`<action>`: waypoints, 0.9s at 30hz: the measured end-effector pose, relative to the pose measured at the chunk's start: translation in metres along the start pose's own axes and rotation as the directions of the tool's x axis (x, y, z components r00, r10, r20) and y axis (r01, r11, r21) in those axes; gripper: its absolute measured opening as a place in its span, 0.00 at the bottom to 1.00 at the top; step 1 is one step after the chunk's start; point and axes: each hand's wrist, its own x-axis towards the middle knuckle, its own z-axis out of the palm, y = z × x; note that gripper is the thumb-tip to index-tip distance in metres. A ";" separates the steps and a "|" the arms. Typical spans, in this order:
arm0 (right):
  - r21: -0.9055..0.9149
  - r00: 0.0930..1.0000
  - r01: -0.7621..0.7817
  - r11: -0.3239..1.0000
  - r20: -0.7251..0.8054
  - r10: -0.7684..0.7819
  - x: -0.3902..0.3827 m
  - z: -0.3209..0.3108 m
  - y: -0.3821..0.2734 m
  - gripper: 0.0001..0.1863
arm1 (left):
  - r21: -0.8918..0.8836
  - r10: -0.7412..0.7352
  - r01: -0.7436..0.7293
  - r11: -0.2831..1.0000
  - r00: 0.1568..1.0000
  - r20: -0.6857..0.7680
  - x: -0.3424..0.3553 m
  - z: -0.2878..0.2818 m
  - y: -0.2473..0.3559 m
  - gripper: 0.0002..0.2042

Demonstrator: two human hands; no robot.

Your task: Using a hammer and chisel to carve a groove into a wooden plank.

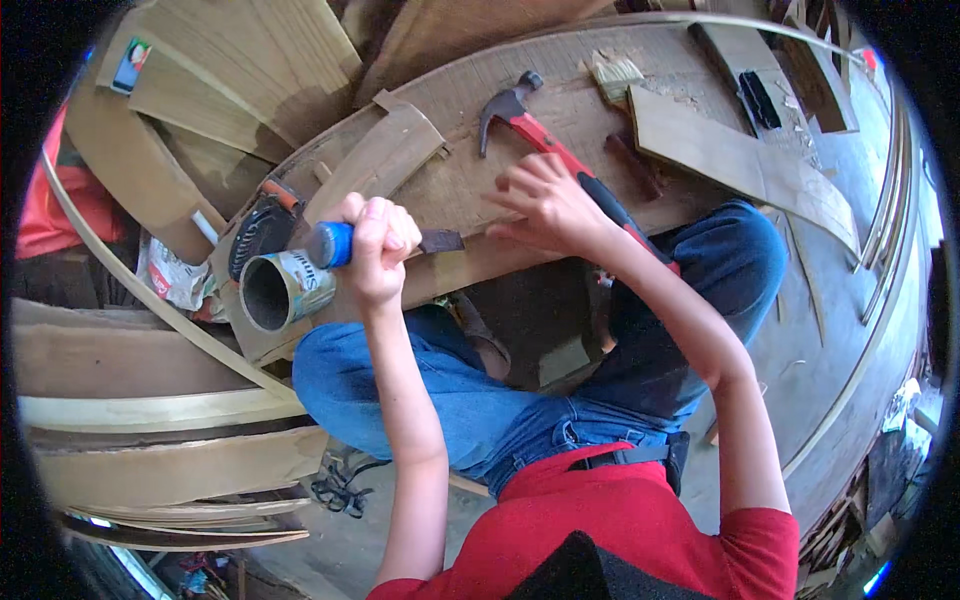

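My left hand (376,245) is closed round a chisel; its blue handle end (331,245) points left and its flat dark blade (440,241) sticks out to the right. Above the wooden workboard (470,190), my right hand (550,205) hangs with its fingers spread and nothing in them. Beside that hand lies a claw hammer (540,140) with a red and black handle, its head toward the far side. An open tin can (290,290) lies just left of the chisel handle, its mouth facing me.
Curved wood pieces (385,150) rest on the workboard's left part. At its right lie a long plank (740,160), a splintered block (615,75) and a dark reddish-brown stick (633,167). Stacked boards (170,460) stand at the left. A black ridged object (262,235) sits behind the can.
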 end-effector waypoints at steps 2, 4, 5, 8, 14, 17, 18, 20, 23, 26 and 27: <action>-0.162 0.968 -0.201 0.966 -0.182 0.171 0.010 -0.014 -0.003 0.23 | -0.024 -0.030 0.030 0.999 0.999 -0.023 0.000 0.002 0.003 0.13; -0.298 0.888 -0.458 0.838 -0.202 0.413 0.009 -0.012 0.008 0.24 | -0.041 -0.061 0.060 0.997 0.998 -0.028 -0.002 -0.002 0.002 0.15; -0.299 0.850 -0.521 0.800 -0.100 0.517 0.005 -0.012 0.013 0.23 | -0.068 -0.070 0.068 0.995 0.997 -0.027 -0.004 -0.003 -0.001 0.14; -0.080 0.764 -0.633 0.770 0.097 0.638 -0.008 0.004 0.045 0.20 | -0.085 -0.094 0.090 0.992 0.995 -0.043 -0.002 0.004 -0.012 0.13; 0.076 0.796 -0.605 0.792 0.071 0.601 0.014 -0.032 0.030 0.12 | 0.156 -0.076 0.076 0.985 0.997 -0.009 0.003 0.005 -0.015 0.12; 0.352 0.739 -0.647 0.677 0.068 0.670 0.041 -0.087 -0.023 0.13 | 0.262 -0.026 0.034 0.964 0.999 -0.034 0.003 0.011 -0.003 0.10; 0.455 0.707 -0.661 0.597 0.113 0.698 0.058 -0.115 -0.059 0.13 | 0.351 0.005 0.005 0.936 1.000 -0.026 0.002 0.008 0.000 0.10; 0.540 0.702 -0.644 0.542 0.134 0.700 0.069 -0.159 -0.102 0.13 | 0.327 0.060 -0.058 0.943 0.998 0.004 0.009 0.010 -0.008 0.11; 0.503 0.796 -0.579 0.642 0.177 0.579 0.071 -0.183 -0.136 0.15 | 0.282 0.119 -0.137 0.949 0.990 0.079 0.011 0.010 -0.012 0.12; 0.345 0.724 -0.688 0.639 0.393 0.567 0.074 -0.192 -0.152 0.13 | 0.237 0.156 -0.179 0.955 0.981 0.115 0.012 0.011 -0.015 0.12; 0.334 0.735 -0.677 0.656 0.366 0.571 0.075 -0.193 -0.155 0.13 | 0.279 0.142 -0.180 0.943 0.978 0.151 0.013 0.011 -0.018 0.11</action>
